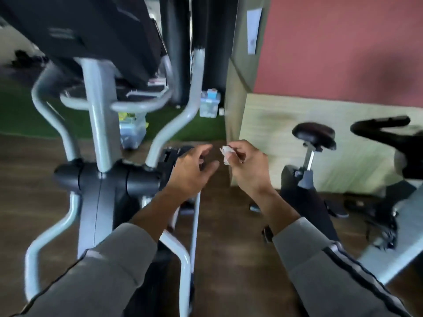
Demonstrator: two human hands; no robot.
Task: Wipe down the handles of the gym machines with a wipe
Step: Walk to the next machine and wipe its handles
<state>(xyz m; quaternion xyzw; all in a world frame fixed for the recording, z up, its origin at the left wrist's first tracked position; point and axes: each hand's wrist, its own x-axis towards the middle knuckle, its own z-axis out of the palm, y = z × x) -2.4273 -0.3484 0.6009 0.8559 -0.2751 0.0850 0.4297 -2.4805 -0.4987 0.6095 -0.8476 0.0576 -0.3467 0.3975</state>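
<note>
A small crumpled white wipe (226, 154) is pinched in my right hand (249, 168) at mid-frame. Just left of it, my left hand (192, 172) hovers with fingers loosely curled and apart, holding nothing. Both hands are in the air in front of me, touching no machine. On the left stands an elliptical trainer with grey curved handles (45, 106) (183, 117) and a black console (96, 33) above. An exercise bike with a black saddle (314, 135) and black handlebars (384, 129) stands at the right. The frame is motion-blurred.
A clear plastic box (132, 133) and a second container (209, 104) sit on green flooring behind the elliptical. A wooden partition (270, 124) under a red wall (343, 46) stands behind the bike. The floor beneath my hands is dark wood.
</note>
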